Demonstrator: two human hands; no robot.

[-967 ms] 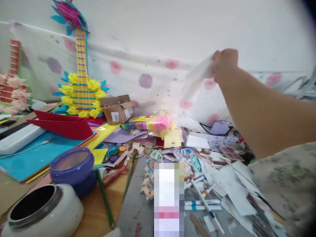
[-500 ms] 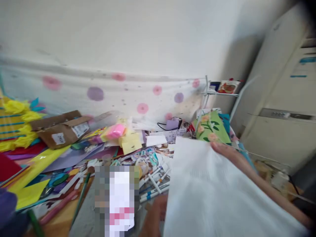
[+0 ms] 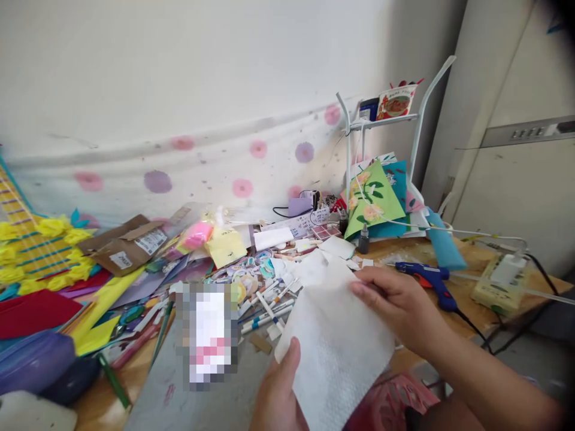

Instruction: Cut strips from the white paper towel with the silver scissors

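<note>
A white paper towel sheet [image 3: 335, 347] hangs between both my hands above the table's front edge. My left hand [image 3: 281, 389] pinches its lower left corner with the thumb on top. My right hand [image 3: 398, 302] grips its upper right edge, fingers curled over the paper. Just behind the sheet lie several markers [image 3: 265, 311] and a heap of paper cut-outs [image 3: 251, 275].
A blue glue gun [image 3: 426, 278] and a power strip [image 3: 498, 284] lie to the right on the wooden table [image 3: 390, 251]. A white wire rack [image 3: 381, 126] with paper cards stands at the back. A cardboard box [image 3: 128, 245], coloured sheets and a purple bowl [image 3: 33, 362] fill the left side.
My right hand came down from the wall with the white sheet and my left hand took its lower corner. The view swung to the right.
</note>
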